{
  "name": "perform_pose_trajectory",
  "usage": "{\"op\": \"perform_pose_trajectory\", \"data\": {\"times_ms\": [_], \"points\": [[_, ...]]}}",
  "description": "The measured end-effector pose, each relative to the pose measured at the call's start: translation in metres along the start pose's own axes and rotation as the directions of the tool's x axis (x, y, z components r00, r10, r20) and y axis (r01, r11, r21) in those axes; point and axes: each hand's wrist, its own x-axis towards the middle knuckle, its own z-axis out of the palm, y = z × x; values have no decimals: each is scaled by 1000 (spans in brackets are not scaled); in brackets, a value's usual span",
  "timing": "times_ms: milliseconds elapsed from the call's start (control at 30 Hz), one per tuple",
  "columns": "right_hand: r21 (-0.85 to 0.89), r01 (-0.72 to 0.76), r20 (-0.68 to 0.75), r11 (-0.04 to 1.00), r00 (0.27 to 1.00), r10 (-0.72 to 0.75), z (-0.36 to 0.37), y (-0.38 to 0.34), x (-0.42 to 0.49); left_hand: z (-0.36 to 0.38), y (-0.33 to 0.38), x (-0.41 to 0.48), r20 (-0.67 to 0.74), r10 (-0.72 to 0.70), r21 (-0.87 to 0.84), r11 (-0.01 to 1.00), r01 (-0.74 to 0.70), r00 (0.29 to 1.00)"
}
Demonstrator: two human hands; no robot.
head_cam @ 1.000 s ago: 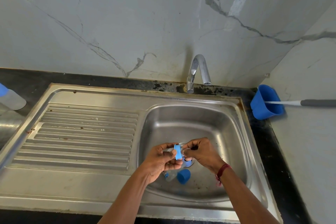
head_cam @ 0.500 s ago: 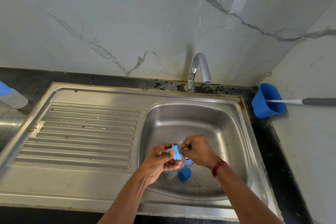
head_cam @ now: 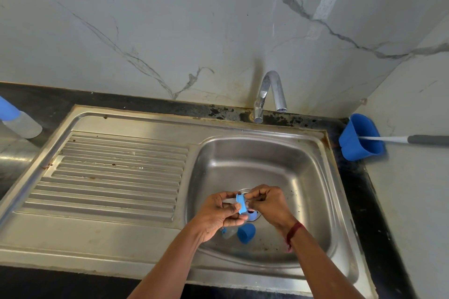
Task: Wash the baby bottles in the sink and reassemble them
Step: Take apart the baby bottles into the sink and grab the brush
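Low in the frame's centre, the left hand (head_cam: 218,211) pinches a blue ring (head_cam: 241,204) between thumb and curled fingers. The right hand (head_cam: 269,204) meets it from the right, its fingertips bunched and pinching the ring's far side. How the ring's inside looks is hidden by the fingers. Both hands hang over the basin of the steel sink (head_cam: 313,177).

Just below them on the basin floor lies a blue cap (head_cam: 246,233) on its side. Left of it is a clear bottle (head_cam: 229,232), mostly covered by the left hand. A further blue piece (head_cam: 252,215) by the drain is too hidden to identify.

The ribbed drainboard (head_cam: 116,172) fills the middle left and the tap (head_cam: 269,92) stands above the basin. At the left edge a second bottle (head_cam: 17,119) with a blue top is cut off by the frame. At the right edge a blue cup (head_cam: 359,138) holds a brush handle (head_cam: 413,139) whose end runs out of view.
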Motion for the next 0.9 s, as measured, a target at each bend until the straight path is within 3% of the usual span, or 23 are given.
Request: {"op": "perform_pose_trajectory", "data": {"times_ms": [267,467,633,900], "points": [[136,24,-147,990,989,-4,9,3,-2,4,5,1,-19,19,-24,1000,-19,1000],[75,22,-57,997,998,-17,4,5,2,4,4,0,17,20,20,1000,-20,1000],[32,4,5,999,1000,-4,2,11,6,0,3,4,-38,46,7,999,-46,998],[242,-92,28,966,996,88,10,19,-1,-5,-2,3,-42,55,33,998,-54,998]]}}
